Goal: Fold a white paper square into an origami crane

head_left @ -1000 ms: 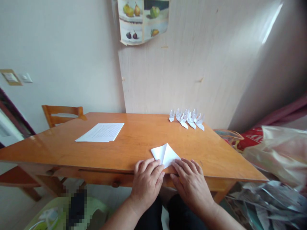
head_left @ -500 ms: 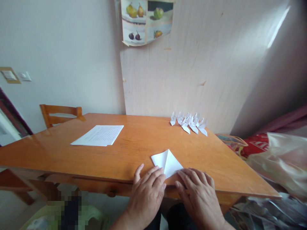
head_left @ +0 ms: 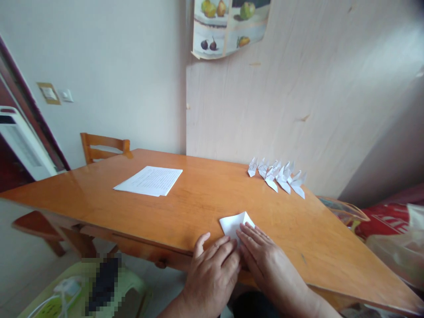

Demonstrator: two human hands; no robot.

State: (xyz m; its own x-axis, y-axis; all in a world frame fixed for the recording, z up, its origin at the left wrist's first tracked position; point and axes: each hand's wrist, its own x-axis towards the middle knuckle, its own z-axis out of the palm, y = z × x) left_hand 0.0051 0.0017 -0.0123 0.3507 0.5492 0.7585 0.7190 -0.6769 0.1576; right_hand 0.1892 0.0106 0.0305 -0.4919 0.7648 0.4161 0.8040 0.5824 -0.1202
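A small folded sheet of white paper [head_left: 232, 223] lies on the wooden table [head_left: 198, 194] close to its front edge. My left hand [head_left: 213, 267] rests on the paper's near left part, fingers laid flat and the thumb out to the side. Over the right part of the paper lies my right hand [head_left: 265, 256], its fingers stretched out and pressing flat. Both hands nearly touch and hide the near half of the paper. Several folded white paper figures [head_left: 278, 174] stand in a cluster at the table's far right.
A stack of printed sheets [head_left: 149, 180] lies on the table's left side. Beyond it stands a wooden chair [head_left: 106, 145]. Bags [head_left: 384, 225] crowd the right side of the table. A pale green stool [head_left: 132, 278] with a cable and a charger is at lower left.
My right hand has slid left and forward onto the paper, covering its right part. My left hand stays on the near left part. The camera view has turned left and tilted.
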